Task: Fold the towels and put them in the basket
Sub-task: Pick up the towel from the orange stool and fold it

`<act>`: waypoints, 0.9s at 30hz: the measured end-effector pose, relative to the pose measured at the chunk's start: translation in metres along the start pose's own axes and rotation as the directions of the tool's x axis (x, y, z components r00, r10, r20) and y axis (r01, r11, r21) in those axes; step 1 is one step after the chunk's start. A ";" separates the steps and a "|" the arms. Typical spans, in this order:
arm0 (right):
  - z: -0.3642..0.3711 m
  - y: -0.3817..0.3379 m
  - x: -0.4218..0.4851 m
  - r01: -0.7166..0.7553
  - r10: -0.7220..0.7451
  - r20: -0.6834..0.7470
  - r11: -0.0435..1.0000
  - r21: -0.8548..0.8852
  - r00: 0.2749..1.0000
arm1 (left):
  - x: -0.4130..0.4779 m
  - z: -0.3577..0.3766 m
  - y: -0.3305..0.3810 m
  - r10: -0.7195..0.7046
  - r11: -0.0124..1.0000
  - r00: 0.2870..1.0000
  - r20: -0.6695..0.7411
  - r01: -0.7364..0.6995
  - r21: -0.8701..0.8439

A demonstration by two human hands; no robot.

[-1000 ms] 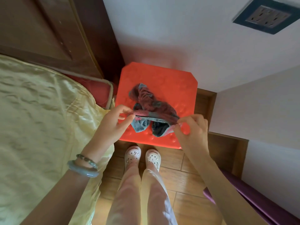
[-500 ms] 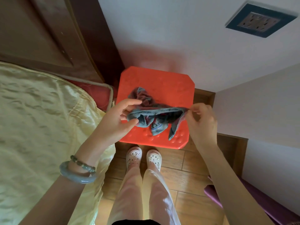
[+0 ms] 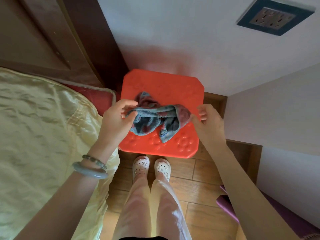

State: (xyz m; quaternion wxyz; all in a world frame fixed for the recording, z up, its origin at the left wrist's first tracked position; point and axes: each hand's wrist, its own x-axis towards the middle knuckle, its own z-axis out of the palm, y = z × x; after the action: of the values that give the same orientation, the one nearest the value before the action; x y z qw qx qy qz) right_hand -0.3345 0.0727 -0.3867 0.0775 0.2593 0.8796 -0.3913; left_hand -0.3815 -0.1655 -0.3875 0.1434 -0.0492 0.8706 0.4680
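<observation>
Orange stool (image 3: 164, 84): towel (image 3: 152, 118) spans left hand (image 3: 116, 122), right hand (image 3: 209, 122) (both pinching ends).

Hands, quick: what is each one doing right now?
Left hand: pinching the left end of the towel.
Right hand: pinching the towel's right end.
</observation>
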 end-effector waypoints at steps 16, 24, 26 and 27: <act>0.025 -0.021 -0.021 -0.283 0.282 0.061 0.959 0.006 0.957 | -0.030 -0.002 -0.004 0.095 0.991 0.995 0.038 -0.098 0.086; -0.036 -0.050 -0.040 -0.152 0.174 -0.044 0.939 0.309 0.984 | -0.064 -0.005 0.030 0.195 0.981 0.977 0.085 -0.194 -0.019; -0.050 -0.063 -0.049 -0.108 0.118 -0.007 0.935 0.337 0.993 | -0.073 -0.006 0.046 0.227 0.973 0.968 0.103 -0.221 -0.062; -0.056 -0.072 -0.055 -0.084 0.085 0.014 0.934 0.347 0.996 | -0.077 -0.006 0.054 0.243 0.969 0.962 0.123 -0.235 -0.075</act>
State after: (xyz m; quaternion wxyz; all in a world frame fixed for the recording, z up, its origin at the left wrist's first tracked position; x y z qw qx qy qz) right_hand -0.3211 0.0518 -0.2831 0.0467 0.3067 0.7848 -0.5365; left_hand -0.3211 -0.1440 -0.3179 0.1410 0.0828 0.8447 0.5097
